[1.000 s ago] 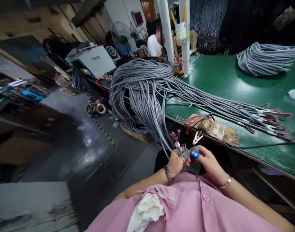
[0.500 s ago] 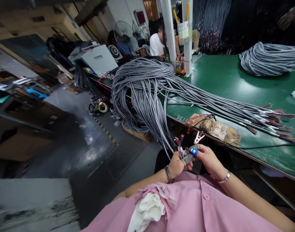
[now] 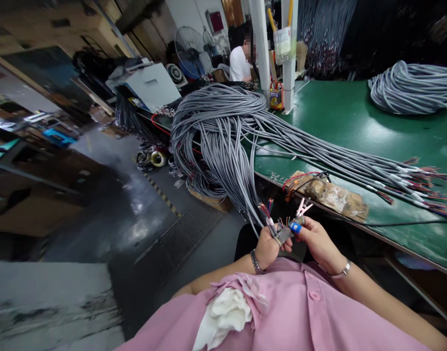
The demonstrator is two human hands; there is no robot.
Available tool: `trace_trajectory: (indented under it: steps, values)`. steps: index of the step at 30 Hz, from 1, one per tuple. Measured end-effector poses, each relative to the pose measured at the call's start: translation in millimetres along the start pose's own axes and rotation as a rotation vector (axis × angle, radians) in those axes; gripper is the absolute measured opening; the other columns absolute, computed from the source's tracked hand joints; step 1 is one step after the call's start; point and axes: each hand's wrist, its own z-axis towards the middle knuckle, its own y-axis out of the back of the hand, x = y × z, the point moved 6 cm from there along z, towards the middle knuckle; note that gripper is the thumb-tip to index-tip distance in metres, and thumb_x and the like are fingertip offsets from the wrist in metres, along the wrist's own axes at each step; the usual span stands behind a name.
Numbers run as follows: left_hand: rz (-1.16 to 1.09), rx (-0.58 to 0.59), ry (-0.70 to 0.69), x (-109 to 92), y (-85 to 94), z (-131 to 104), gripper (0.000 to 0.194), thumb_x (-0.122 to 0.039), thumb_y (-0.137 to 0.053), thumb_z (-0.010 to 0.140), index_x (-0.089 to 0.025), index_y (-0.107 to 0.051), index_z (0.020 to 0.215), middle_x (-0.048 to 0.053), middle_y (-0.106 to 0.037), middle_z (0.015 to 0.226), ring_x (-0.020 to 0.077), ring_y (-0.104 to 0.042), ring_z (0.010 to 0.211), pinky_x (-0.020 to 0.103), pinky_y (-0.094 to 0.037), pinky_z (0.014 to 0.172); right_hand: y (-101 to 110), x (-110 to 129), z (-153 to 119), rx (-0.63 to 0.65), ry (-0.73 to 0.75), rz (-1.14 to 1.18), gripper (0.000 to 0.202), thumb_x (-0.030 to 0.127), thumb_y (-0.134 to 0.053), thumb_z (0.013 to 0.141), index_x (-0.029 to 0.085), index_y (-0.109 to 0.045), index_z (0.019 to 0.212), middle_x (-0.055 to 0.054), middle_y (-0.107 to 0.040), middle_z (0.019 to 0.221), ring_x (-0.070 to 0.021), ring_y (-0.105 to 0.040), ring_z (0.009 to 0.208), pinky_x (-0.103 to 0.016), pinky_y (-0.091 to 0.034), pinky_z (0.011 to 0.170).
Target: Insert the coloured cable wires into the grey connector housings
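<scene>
Landmark: the rough wooden block with clear wrapping (image 3: 327, 196), lying along the near edge of the green bench top (image 3: 347, 127).
Left hand (image 3: 267, 246): nearer the wearer than the block and to its left, fingers curled and clamped around a grey round cable end with a white band (image 3: 269, 222). The low grip leaves the tip standing free, probably so that its cores stay reachable.
Coloured wires (image 3: 267, 207): red, blue and other thin strands fanning up out of that cable end, left of the block.
Right hand (image 3: 316, 239): just below the block, thumb and forefinger beside a second cluster of fine bare-tipped wires (image 3: 286, 223). Whether the fingertips meet or pinch a strand, I cannot tell.
Blue thumb wrap (image 3: 295, 227): on the right thumb; likely there to guard the skin or help it grip.
Pale pink clip (image 3: 302, 208): between the block and the right hand; what holds it is unclear.
Grey cable heap (image 3: 223, 114): left of the block, draped over the bench edge, with a long run passing behind the block. Laid roughly parallel, its banded ends (image 3: 415, 183) gather to the right, which seems to limit tangling.
Coiled grey cable bundle (image 3: 413, 87): beyond the block, far right, looped compactly, perhaps to save room.
</scene>
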Motion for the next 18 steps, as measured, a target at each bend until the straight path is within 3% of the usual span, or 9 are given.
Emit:
trace_trajectory:
  steps: [6, 14, 18]
  values:
    - [-0.042, -0.074, -0.034, 1, 5.3, 1, 0.04, -0.049, -0.059, 0.082, -0.011, -0.061, 0.068, 0.005, -0.063, 0.055, 0.0107, -0.057, 0.045, 0.02, -0.038, 0.044, 5, -10, -3, -0.086, 0.008, 0.06, 0.025, 0.04, -0.073, 0.073, 0.019, -0.059, 0.072, 0.001, -0.057, 0.062, -0.0111, -0.047, 0.055, -0.026, -0.035, 0.054]
    - [0.001, -0.077, 0.001, 4, 7.9, 2, 0.041, -0.051, -0.059, 0.08, -0.012, -0.06, 0.066, 0.005, -0.064, 0.057, 0.0099, -0.056, 0.044, 0.019, -0.037, 0.042, 2, -9, 3, -0.009, -0.023, 0.014, 0.026, 0.043, -0.067, 0.077, 0.018, -0.061, 0.085, 0.0, -0.059, 0.063, -0.0121, -0.05, 0.056, -0.026, -0.035, 0.054]
    - [0.041, -0.062, 0.002, 4, 5.9, 0, 0.041, -0.05, -0.06, 0.08, -0.012, -0.059, 0.064, 0.004, -0.063, 0.057, 0.0098, -0.056, 0.044, 0.019, -0.038, 0.043, 2, -5, 9, -0.002, -0.031, -0.095, 0.032, 0.046, -0.071, 0.072, 0.017, -0.061, 0.082, -0.001, -0.06, 0.065, -0.0129, -0.051, 0.057, -0.027, -0.036, 0.054]
